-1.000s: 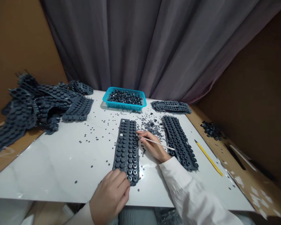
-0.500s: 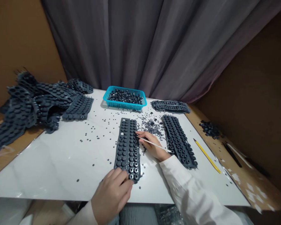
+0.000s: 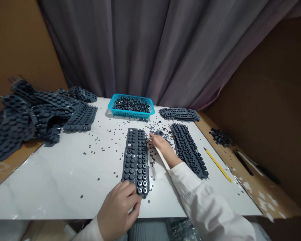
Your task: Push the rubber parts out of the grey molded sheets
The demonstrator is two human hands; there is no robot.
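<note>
A dark grey studded rubber sheet (image 3: 135, 154) lies lengthwise before me, with two double rows of round studs and a couple of white holes near its far left edge. My left hand (image 3: 120, 204) has its curled fingers and thumb on the sheet's near end, gripping it. Just right of the sheet's far half is my right hand (image 3: 164, 147), closed around a thin white stick (image 3: 162, 156) that slants back toward the wrist. Small dark discs (image 3: 153, 160) lie scattered around that hand. Whether its fingertips also pinch a small part cannot be made out.
Behind stands a blue plastic basket (image 3: 130, 115) of small dark parts. Another studded sheet (image 3: 189, 150) and a stacked pile of sheets (image 3: 179, 114) lie right. A yellow pencil (image 3: 218, 165) rests beyond them. Crumpled studded sheets (image 3: 42, 113) heap at left; dark pieces (image 3: 220, 137) sit far right.
My right hand has moved off the sheet's right stud rows, slightly right and away from me, and the white stick has turned steeper. My left hand stays on the near end.
</note>
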